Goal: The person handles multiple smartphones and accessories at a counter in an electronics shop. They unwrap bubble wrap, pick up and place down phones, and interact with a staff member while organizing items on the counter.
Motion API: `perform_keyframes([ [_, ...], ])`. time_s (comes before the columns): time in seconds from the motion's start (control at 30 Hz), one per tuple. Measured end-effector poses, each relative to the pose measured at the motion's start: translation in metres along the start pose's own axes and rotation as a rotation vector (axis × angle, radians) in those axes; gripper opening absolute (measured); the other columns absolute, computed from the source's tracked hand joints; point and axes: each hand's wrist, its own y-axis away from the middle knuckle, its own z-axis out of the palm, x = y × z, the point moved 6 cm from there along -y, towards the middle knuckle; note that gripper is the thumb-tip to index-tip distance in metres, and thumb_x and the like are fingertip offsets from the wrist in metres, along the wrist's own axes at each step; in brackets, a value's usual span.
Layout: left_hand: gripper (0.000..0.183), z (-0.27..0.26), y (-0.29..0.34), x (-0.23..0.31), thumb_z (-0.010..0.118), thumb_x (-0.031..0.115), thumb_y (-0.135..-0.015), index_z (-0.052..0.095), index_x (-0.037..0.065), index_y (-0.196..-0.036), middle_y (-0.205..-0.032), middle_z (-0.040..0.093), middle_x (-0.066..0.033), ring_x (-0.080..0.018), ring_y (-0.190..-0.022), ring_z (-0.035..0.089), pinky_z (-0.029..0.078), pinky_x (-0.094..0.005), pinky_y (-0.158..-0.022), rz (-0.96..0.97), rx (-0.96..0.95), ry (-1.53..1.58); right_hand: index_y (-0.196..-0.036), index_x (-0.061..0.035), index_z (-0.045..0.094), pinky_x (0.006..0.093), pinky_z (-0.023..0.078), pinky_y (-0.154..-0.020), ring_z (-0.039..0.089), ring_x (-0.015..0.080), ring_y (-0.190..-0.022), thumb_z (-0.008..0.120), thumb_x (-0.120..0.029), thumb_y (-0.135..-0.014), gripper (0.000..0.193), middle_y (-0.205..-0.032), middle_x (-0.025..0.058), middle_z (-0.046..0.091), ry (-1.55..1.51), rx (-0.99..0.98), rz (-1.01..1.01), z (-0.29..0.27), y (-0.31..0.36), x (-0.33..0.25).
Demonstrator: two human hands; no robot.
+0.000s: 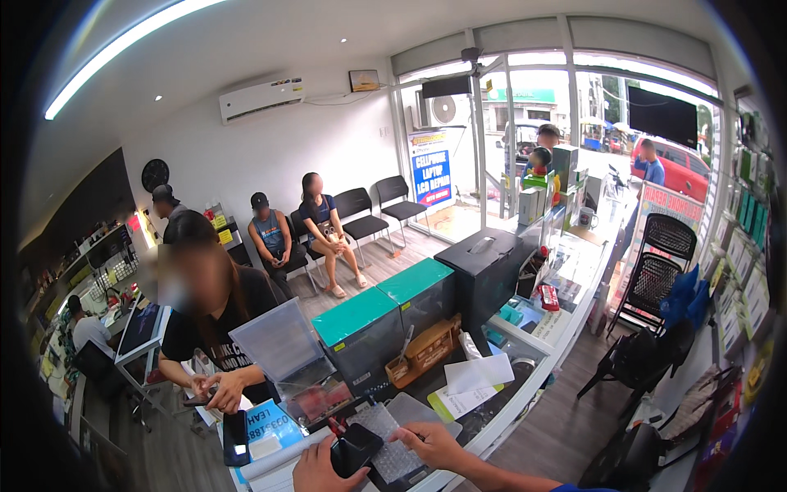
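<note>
A flat, black, rectangular handset with a smooth dark face (359, 445) lies tilted in the person's left hand (320, 469), at the near side of the white-framed, glass-topped counter (518, 402). Its far corner overlaps a sheet of clear, dimpled bubble wrap (395, 464). The left hand grasps the handset from the left, fingers along its far-left edge and thumb at its near edge. The right hand (438, 447) comes in from the right, its fingers curled and its thumb and forefinger directed leftward at the bubble wrap; whether they pinch it cannot be told.
</note>
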Motion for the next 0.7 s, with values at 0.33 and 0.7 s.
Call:
perform_keyframes([
  [0.33, 0.087, 0.004, -0.005, 0.024, 0.086, 0.049, -0.086, 0.053, 0.002, -0.152, -0.144, 0.059, -0.0253, -0.0446, -0.130, 0.057, 0.045, -0.0539, -0.113, 0.134, 0.119, 0.004, -0.091, -0.0056, 0.061, 0.0251, 0.028, -0.053, 0.036, 0.0085, -0.057, 0.041, -0.065, -0.113, 0.066, -0.069, -0.0043, 0.035, -1.026, -0.264, 0.275, 0.024, -0.004, 0.012],
  [0.7, 0.050, 0.007, 0.066, 0.048, 0.067, 0.044, -0.106, 0.070, 0.002, -0.133, -0.128, 0.069, -0.0152, -0.0299, -0.121, 0.063, 0.049, -0.0425, -0.106, -0.012, -0.070, 0.695, -0.109, 0.0000, 0.070, 0.0296, 0.038, -0.063, 0.045, 0.0144, -0.067, 0.041, -0.049, -0.099, 0.057, -0.080, 0.0027, 0.053, -1.008, 0.570, -0.244, -0.192, 0.049, -0.009],
])
